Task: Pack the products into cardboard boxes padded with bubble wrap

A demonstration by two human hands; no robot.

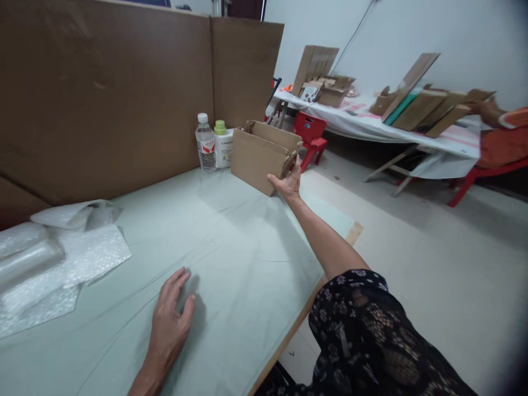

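My right hand [289, 180] reaches to the far right corner of the table and grips the near right end of a brown cardboard box [258, 160]. The thumb lies on the front face, and the other fingers go behind the end and are partly hidden. The box's top is open, and its inside cannot be seen well. Just left of it stand a white bottle with a green cap [223, 146] and a clear water bottle [205, 146]. Over the pale green tablecloth [231, 242], my left hand [172, 313] holds nothing, its fingers apart.
Bubble wrap [82, 253] lies at the table's left. A tall cardboard panel [124, 88] borders the back. Beyond the right edge are a red chair [309, 135] and another table [355, 118] with cardboard pieces. A person's arm [489, 113] shows at the far right.
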